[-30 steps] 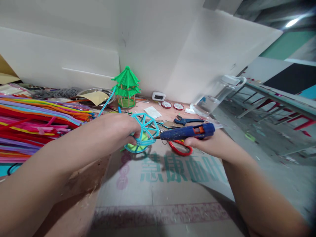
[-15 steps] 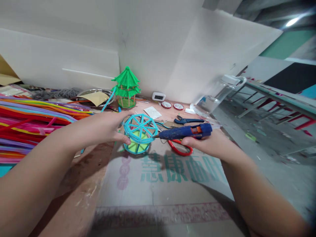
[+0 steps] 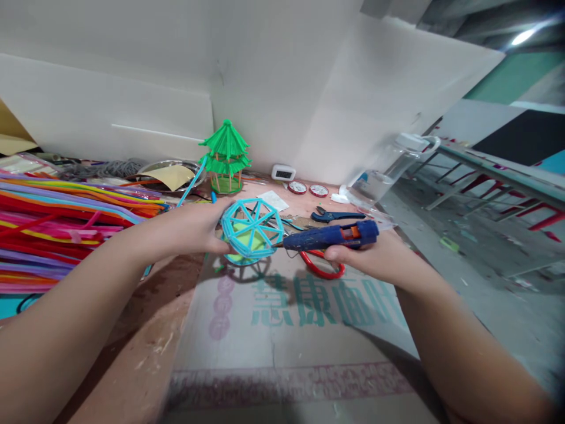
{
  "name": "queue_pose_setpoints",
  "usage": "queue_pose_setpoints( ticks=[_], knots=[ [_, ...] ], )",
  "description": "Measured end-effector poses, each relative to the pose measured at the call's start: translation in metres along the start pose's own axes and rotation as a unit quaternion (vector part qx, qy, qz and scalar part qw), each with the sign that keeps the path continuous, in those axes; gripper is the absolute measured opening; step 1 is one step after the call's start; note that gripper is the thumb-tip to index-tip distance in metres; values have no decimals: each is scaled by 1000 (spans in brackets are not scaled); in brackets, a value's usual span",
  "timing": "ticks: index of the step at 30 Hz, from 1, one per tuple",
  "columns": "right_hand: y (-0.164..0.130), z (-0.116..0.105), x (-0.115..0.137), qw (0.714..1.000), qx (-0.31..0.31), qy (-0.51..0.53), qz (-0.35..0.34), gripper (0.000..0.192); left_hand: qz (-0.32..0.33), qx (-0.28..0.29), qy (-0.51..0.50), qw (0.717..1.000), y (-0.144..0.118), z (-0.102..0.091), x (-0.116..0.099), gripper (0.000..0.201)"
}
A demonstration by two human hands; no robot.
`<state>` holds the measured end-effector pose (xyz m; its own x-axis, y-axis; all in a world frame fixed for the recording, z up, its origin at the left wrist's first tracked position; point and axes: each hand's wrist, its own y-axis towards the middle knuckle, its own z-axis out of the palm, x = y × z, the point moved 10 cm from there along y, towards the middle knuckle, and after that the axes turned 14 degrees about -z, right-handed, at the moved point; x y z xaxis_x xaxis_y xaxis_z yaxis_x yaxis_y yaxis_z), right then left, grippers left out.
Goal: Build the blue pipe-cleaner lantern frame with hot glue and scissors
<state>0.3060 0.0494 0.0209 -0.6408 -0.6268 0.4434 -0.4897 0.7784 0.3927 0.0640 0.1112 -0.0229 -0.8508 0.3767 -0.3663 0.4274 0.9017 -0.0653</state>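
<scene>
My left hand (image 3: pixel 205 231) is closed on the left side of a blue eight-sided frame (image 3: pixel 252 227) with spokes across its top and a yellow-green base below. The frame is tilted, its spoked top facing me. In my right hand (image 3: pixel 368 253) is a dark blue hot glue gun (image 3: pixel 331 237), lying nearly level and pointing left. Its nozzle meets or almost meets the frame's right rim; I cannot tell which. Behind the gun lie dark-handled pliers (image 3: pixel 338 215). Red-handled scissors (image 3: pixel 324 268) rest beneath it, partly hidden.
Bundles of coloured pipe cleaners (image 3: pixel 66 229) cover the left side. A green pagoda model (image 3: pixel 226 156) stands at the back, near a small white digital clock (image 3: pixel 283 172) and a metal bowl (image 3: pixel 194 176). A clear water bottle (image 3: pixel 384 168) stands at the right edge. Printed cardboard (image 3: pixel 282 347) lies in front.
My left hand has tipped the blue frame, so its top turns more toward me and its base has swung up and back. The glue gun has hardly moved.
</scene>
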Motion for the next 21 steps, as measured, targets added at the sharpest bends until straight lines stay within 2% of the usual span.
queue_pose_setpoints(
  ticks=[3,7,11,16,21],
  knots=[
    [0,1,2,1000,10,7,-8,38,-18,-27,39,999,-1,-4,9,83],
    [5,7,12,999,32,32,-24,37,-14,-41,74,996,-4,-7,9,87],
    [9,12,16,997,32,60,-21,36,-13,-42,74,996,-7,-11,3,83],
    [7,9,9,998,20,58,2,37,-45,-38,111,992,-6,-12,5,84],
    [9,7,14,999,21,35,-25,36,-50,-37,115,991,-6,-12,6,85]
  ],
)
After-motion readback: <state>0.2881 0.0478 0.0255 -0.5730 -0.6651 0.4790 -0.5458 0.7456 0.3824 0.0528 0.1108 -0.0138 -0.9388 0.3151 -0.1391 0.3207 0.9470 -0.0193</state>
